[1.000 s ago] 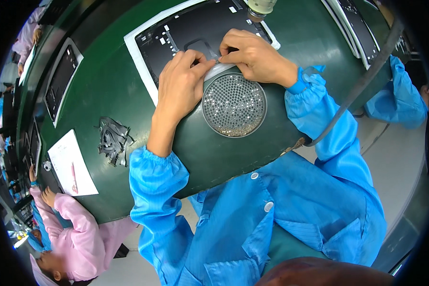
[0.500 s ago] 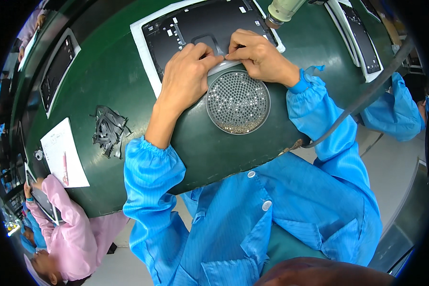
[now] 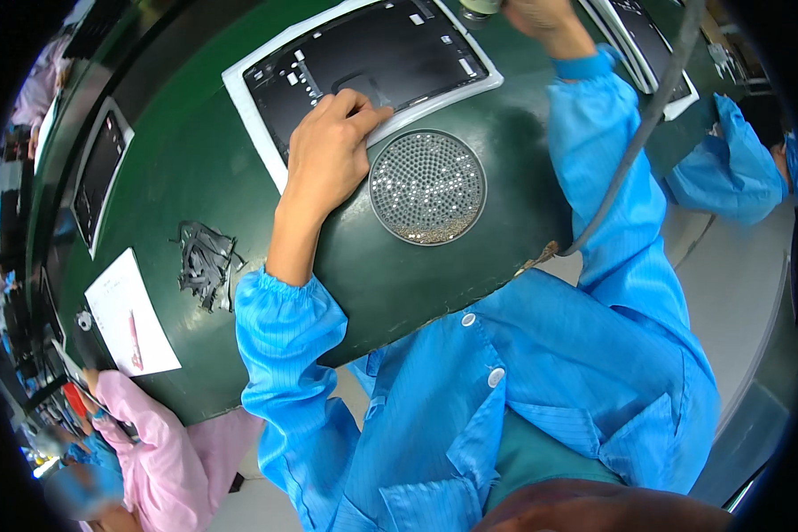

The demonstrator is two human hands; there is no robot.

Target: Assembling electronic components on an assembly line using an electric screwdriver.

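My left hand lies flat on the near edge of a black panel in a white frame on the green table, fingers spread and holding nothing. My right hand is raised at the top edge of the view, closed around a hanging pale power screwdriver above the panel. A round perforated metal dish with small screws sits just in front of the panel, right of my left hand.
A grey cable runs across my right sleeve. A pile of black strips and a white sheet with a red pen lie at left. Another framed panel sits further left, one more at right. Co-workers sit at lower left and right.
My right hand has left the panel's edge and risen to grip the hanging screwdriver. My left hand stays on the panel.
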